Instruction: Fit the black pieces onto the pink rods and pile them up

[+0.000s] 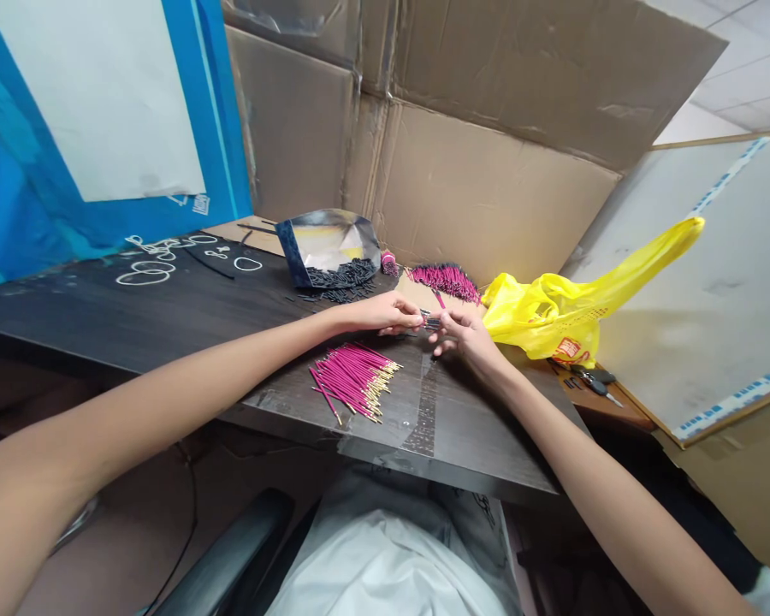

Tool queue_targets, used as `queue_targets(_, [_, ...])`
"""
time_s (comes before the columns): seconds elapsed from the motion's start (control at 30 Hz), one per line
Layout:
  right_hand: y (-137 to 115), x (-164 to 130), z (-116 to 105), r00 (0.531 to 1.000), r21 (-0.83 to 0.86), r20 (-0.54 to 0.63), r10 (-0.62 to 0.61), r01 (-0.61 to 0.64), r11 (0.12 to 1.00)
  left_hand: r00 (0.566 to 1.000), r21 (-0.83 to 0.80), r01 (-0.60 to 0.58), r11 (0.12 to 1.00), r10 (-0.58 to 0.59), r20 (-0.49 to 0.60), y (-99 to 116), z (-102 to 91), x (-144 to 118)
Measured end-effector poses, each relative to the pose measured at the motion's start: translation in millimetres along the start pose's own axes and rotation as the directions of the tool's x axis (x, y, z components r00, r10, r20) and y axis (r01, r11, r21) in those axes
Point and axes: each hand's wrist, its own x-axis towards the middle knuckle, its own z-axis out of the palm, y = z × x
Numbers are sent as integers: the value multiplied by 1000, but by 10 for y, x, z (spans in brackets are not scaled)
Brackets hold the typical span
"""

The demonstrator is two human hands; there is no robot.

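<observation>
As I look down through the head camera, the front edge of the desk [481, 428] crosses just beyond the person's lap [385, 565], with a strip of open surface between it and the magenta sticks [352, 381], whose gold tips point right. I have more room right of them. Past the sticks, the left hand [398, 314] has its fingertips pinched on a small bundle of thin pieces [431, 321]; the right hand [465, 336] has thumb and forefinger closed on the bundle's other end. Beyond, black pieces [343, 275] spill from an open pouch [291, 250], and a magenta pile [446, 281] lies near a yellow bag [545, 321]. I can't read its red logo [569, 349], nor the white print [200, 204] on the blue sheet [13, 188] at left.
</observation>
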Motion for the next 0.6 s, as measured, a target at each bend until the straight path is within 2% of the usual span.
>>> queue_targets(0.2, [19,-37,43,997,54,63,38,-42,998,1000,-38,-21,999,21,-6,20,36,-13])
queue_targets(0.33, [47,-43,64,997,42,65,35,-38,998,999,-76,-34,996,33,-21,27,85,-19])
queue_targets(0.6, [46,-32,61,996,50,75,47,-51,997,997,-103,-66,993,61,-53,-89,122,28])
